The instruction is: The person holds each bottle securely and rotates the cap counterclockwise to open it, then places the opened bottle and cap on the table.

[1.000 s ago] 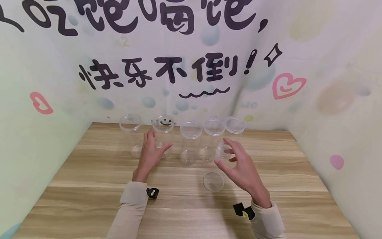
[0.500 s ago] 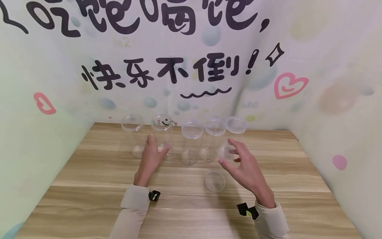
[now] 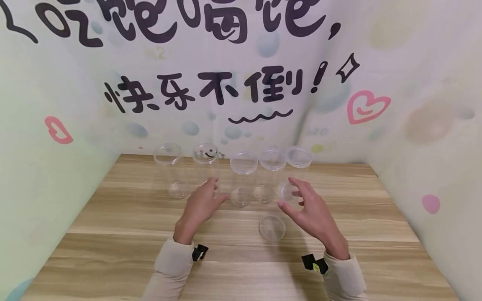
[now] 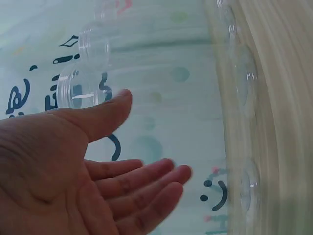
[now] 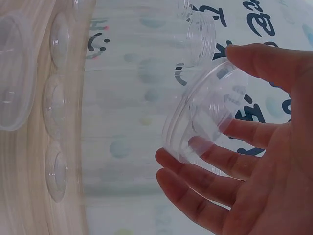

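On the wooden table (image 3: 229,271), five clear jars (image 3: 244,177) stand tall in a row.
The second jar from the left (image 3: 206,169) is nearer the left hand (image 3: 199,205), which is loose, holding nothing; the right hand (image 3: 313,214) pinches a tilted clear lid (image 5: 195,105), off to that jar's right.

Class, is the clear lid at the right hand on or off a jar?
Off: the right wrist view shows the right hand gripping the lid, tilted, no jar attached.

Even, bright light fills the head view. A soft shadow dims the surface (image 3: 229,271). Both wrist views look hazy.
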{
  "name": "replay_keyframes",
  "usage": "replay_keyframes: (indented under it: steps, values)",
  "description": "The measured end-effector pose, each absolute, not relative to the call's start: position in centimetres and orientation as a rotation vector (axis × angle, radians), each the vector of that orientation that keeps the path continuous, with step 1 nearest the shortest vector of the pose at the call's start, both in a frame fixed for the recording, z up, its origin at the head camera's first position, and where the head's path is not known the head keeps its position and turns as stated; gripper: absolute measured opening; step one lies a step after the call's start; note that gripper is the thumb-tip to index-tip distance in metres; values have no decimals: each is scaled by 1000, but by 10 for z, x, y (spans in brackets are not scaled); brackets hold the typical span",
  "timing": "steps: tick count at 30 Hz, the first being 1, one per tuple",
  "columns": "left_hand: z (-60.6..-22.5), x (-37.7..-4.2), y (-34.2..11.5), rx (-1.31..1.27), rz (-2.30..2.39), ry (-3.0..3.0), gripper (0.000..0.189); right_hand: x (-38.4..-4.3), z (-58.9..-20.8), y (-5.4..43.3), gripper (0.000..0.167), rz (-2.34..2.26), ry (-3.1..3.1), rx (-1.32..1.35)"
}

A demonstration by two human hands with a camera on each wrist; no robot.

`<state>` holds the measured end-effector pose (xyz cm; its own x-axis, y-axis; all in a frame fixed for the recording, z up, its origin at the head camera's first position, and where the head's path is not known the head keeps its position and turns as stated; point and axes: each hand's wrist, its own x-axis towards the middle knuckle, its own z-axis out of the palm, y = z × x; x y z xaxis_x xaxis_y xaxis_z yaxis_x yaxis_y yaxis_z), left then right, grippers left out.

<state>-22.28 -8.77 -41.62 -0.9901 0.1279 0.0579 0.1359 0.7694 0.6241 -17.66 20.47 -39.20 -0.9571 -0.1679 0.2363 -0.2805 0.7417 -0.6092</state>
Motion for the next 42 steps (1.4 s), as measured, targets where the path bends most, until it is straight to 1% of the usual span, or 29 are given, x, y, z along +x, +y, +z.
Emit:
replay_keyframes:
  steps: [7,12,16,26,35,42]
  values:
    - [-423,-230,-71,-226,-1343,-2827,96,-180,-395,211,74,1001,-2817,315]
    - [-432,-236,-60,-200,-1399,-2760,110,-182,-400,216,73,972,-2839,278]
    - [-438,-240,-51,-162,-1383,-2714,116,-185,-404,219,74,953,-2849,266]
    - [-444,-245,-37,-131,-1438,-2570,114,-192,-416,224,73,942,-2875,232]
    - [-447,-247,-34,-192,-1388,-2500,98,-197,-425,227,69,907,-2900,214]
    - [-447,-243,-38,-190,-1408,-2494,97,-200,-430,228,67,895,-2923,196]
